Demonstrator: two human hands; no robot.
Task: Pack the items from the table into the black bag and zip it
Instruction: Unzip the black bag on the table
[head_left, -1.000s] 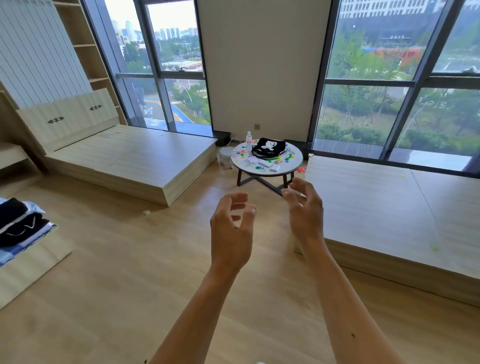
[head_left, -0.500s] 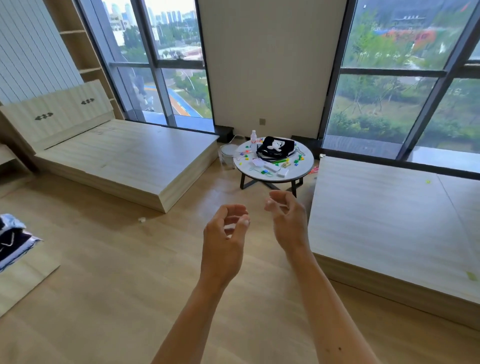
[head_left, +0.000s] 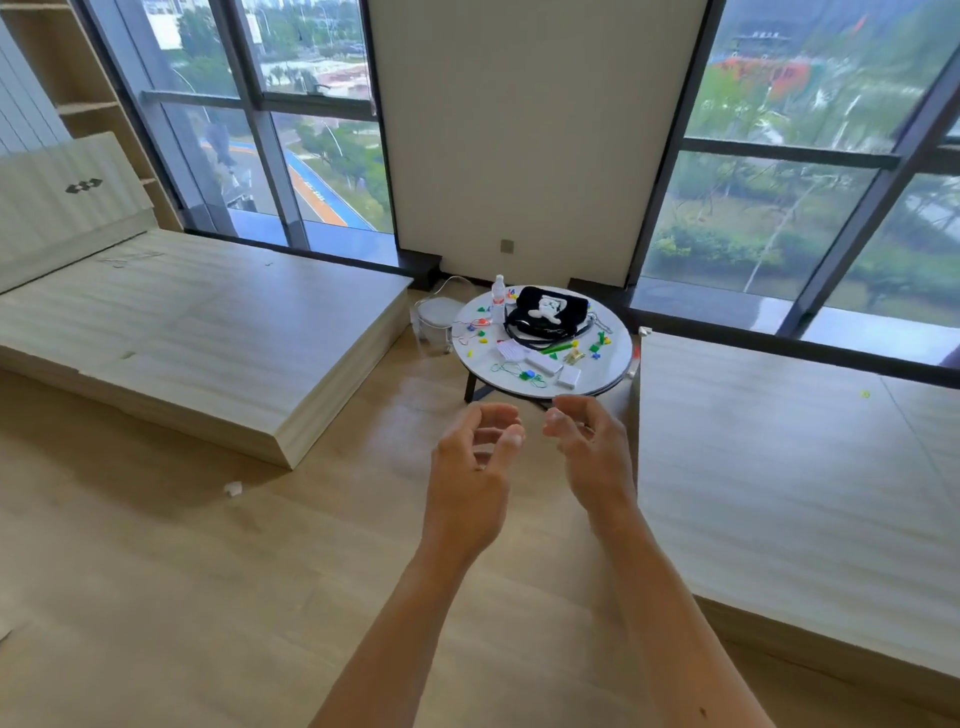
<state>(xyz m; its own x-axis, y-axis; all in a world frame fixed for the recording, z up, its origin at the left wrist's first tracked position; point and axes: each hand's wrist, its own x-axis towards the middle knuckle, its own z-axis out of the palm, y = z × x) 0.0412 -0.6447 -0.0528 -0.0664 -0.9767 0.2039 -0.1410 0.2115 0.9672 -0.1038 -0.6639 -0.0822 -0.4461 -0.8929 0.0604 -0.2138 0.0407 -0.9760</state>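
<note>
Straight ahead of both hands, above them in the frame and slightly right of centre, stands the round white desk (head_left: 613, 364), and neither hand reaches it: a strip of wooden floor (head_left: 156, 597) lies between the fingertips and the near rim. The left hand (head_left: 467, 478) and the right hand (head_left: 597, 457) are raised side by side in front of the person, each grip loosely curled, half-wide and holding nothing. The right hand sits a little higher in the frame and so nearer the desk's near edge; the left is a touch further back.

On the far half of the desk lies the black bag (head_left: 548, 312) with a white figure on its front, its long axis running left to right across the frame. A small clear bottle (head_left: 498, 297) stands upright just left of it. The items to pack are scattered on the near half: a white box (head_left: 569, 378) by the near rim, a longer white piece (head_left: 543, 364) beside it, a green stick (head_left: 558, 347) just below the bag, and small coloured bits too tiny to name.

Judging from this, packing has not begun, and the coming move turns on closing that gap forward; the near-side items would meet the hands first, with the bag behind them.
</note>
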